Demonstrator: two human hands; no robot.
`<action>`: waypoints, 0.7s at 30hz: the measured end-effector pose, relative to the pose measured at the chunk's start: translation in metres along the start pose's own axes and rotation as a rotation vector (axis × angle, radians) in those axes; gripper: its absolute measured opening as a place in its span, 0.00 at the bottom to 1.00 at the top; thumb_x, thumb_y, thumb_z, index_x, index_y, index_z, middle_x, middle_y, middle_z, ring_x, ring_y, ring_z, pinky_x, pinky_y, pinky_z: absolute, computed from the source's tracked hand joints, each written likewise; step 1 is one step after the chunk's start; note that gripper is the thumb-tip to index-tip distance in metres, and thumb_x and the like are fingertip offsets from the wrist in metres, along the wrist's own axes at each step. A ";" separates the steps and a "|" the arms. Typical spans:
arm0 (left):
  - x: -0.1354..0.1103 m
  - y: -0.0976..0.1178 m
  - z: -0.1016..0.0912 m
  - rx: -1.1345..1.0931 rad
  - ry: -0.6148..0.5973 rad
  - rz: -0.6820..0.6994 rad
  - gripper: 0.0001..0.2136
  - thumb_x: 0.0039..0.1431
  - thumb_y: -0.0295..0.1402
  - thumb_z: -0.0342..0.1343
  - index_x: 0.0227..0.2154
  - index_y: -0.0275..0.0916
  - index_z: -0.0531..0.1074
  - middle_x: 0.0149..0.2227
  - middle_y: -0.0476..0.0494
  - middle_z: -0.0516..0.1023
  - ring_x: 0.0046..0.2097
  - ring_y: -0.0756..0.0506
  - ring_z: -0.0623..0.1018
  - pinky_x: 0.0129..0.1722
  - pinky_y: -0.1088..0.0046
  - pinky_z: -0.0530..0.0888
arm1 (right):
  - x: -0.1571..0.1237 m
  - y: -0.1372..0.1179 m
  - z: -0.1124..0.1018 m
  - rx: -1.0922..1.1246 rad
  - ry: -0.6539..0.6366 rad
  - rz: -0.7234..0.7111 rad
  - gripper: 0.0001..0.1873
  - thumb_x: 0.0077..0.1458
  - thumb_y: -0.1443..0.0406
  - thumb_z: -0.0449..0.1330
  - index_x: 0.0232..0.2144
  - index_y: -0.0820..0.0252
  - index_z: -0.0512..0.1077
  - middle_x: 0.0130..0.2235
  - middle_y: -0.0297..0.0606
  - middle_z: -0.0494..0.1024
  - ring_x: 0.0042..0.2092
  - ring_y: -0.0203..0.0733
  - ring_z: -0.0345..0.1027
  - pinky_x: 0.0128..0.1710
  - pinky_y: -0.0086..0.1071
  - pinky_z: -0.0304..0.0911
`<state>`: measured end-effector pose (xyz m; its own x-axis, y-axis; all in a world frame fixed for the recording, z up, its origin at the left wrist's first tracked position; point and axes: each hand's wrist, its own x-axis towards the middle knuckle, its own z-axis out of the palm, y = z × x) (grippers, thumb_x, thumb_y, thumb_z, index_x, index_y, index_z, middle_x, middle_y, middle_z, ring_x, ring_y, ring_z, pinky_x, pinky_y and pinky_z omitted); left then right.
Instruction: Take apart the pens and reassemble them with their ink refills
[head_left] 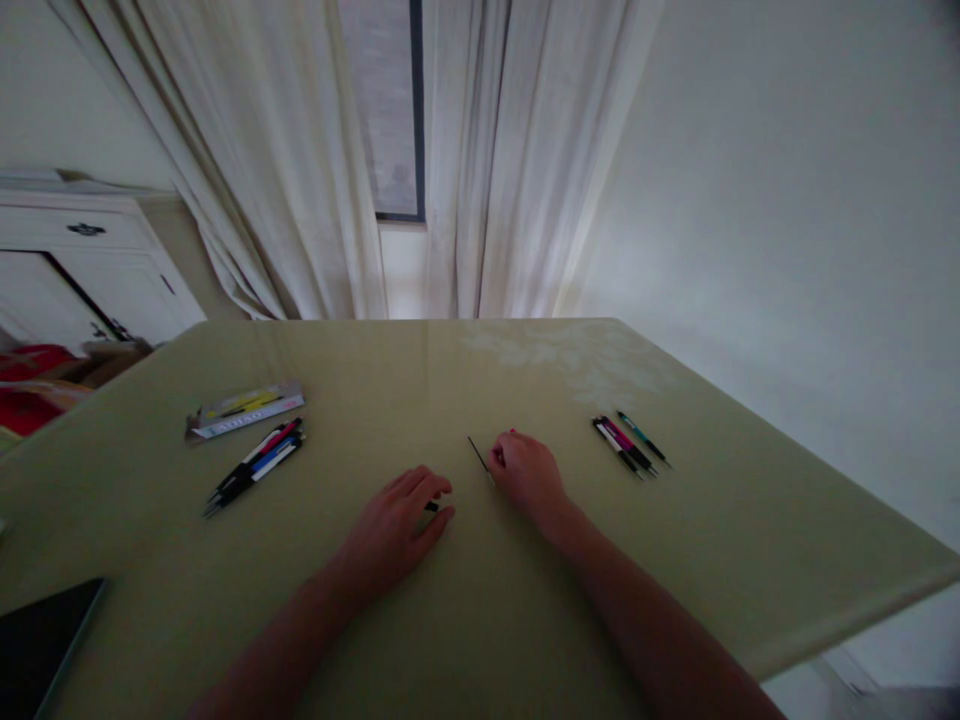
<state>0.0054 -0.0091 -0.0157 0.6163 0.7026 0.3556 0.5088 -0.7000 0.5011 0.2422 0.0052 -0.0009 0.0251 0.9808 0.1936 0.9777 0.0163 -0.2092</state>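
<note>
My left hand (394, 530) rests on the green table (480, 600) with fingers curled over a small dark piece (432, 506) at the fingertips. My right hand (529, 475) is closed in a pinch on a thin dark refill rod (478, 455) that sticks out to the upper left; a bit of red pen part (513, 432) shows at its knuckles. Three pens (628, 445) lie just right of my right hand. A bundle of several pens (256, 465) lies to the left of my left hand.
A flat pen package (246, 408) lies behind the left bundle. A dark tablet (37, 645) sits at the table's near left corner. Curtains (465, 150) and a window are beyond the far edge; a white cabinet (82, 270) stands at left.
</note>
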 end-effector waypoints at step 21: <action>0.003 0.004 -0.008 -0.162 0.248 0.050 0.05 0.71 0.31 0.55 0.46 0.43 0.73 0.41 0.45 0.76 0.42 0.46 0.78 0.44 0.69 0.78 | -0.021 -0.026 -0.020 0.786 -0.143 -0.339 0.08 0.63 0.62 0.64 0.38 0.59 0.81 0.33 0.35 0.81 0.32 0.35 0.69 0.32 0.26 0.60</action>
<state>0.0039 -0.0087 -0.0062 0.4622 0.6915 0.5552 0.3665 -0.7190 0.5905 0.2199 -0.0198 0.0196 -0.3198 0.9129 0.2537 0.4991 0.3899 -0.7738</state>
